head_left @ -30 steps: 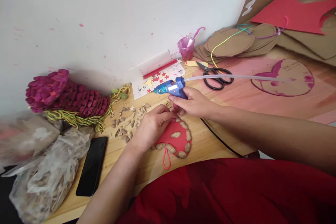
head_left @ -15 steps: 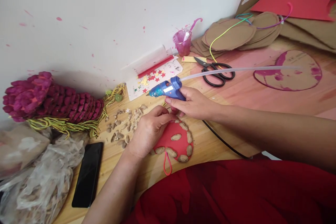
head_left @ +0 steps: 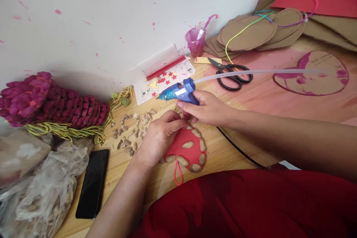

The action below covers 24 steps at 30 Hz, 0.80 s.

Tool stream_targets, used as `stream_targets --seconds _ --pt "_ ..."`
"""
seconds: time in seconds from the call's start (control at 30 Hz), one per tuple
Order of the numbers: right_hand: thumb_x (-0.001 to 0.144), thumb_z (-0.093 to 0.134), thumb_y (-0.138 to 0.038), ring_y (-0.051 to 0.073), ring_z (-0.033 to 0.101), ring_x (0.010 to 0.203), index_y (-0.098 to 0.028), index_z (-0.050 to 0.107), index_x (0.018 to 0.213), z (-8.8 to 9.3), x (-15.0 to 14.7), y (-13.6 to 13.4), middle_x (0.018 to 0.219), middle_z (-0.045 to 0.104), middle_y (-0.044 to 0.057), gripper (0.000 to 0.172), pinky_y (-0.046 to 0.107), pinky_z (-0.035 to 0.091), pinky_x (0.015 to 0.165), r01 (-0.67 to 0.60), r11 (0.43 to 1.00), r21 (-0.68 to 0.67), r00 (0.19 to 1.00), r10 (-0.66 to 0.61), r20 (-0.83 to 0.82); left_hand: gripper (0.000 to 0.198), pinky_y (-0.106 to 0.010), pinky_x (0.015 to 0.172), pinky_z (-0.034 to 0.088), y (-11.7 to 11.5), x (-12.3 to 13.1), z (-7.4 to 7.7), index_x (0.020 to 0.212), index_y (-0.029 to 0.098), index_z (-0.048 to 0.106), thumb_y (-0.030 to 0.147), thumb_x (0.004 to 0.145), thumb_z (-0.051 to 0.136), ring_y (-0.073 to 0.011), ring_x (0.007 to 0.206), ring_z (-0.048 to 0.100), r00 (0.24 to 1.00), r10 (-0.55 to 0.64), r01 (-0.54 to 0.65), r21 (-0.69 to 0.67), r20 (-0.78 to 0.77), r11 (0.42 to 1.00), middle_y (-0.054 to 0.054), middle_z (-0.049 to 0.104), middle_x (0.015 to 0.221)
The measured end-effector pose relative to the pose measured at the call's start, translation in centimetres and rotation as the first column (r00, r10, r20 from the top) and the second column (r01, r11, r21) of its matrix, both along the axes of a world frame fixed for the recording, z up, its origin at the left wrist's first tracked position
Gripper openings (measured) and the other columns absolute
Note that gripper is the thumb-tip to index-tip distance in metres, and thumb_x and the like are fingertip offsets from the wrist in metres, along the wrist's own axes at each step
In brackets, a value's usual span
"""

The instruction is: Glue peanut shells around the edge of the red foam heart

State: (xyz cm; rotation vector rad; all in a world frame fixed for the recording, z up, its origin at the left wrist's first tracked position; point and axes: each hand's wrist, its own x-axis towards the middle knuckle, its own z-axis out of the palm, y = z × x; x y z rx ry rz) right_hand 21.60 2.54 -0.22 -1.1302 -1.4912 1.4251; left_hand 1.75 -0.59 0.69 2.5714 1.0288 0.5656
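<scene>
My right hand is wrapped round a blue hot glue gun with a long translucent glue stick running out of its back. Its nozzle points left, above the table. My left hand lies over a red disc, its fingers pinched together at the far edge near my right fingertips; what they hold is hidden. Peanuts line the disc's visible rim, and a single peanut lies near its middle. A pink cord loop sticks out at the near edge.
Loose peanuts lie left of my hand, near a black phone and plastic bags. Star stickers, a stained cup, black scissors and cardboard ovals are behind. A black cable trails right.
The view has shifted slightly. Both hands stay almost in place, the right still holding the glue gun and the left still pinching at the disc's edge.
</scene>
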Motion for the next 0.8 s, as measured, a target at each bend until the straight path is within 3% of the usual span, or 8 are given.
stream_targets --seconds 0.43,0.8 --pt "0.092 0.066 -0.029 0.014 0.068 0.06 -0.022 0.061 0.082 0.13 -0.07 -0.03 0.068 0.069 -0.002 0.012 0.023 0.053 0.049 0.028 1.0 -0.001 1.0 -0.028 -0.005 0.029 -0.026 0.079 0.053 0.28 -0.06 0.0 0.109 0.027 0.074 0.01 0.097 0.054 -0.0139 0.092 0.068 1.0 -0.028 0.028 -0.005 -0.003 1.0 -0.003 0.069 0.107" --pt "0.09 0.072 -0.028 0.015 0.069 0.059 -0.02 0.063 0.082 0.47 -0.2 0.05 0.069 0.069 0.0 0.014 0.022 0.056 0.044 0.049 0.993 -0.109 0.996 -0.056 -0.066 0.026 -0.024 0.076 0.05 0.21 0.08 -0.07 0.104 0.027 0.075 0.015 0.099 0.052 -0.0118 0.086 0.065 0.999 -0.016 0.016 0.017 -0.047 1.0 -0.002 0.066 0.1"
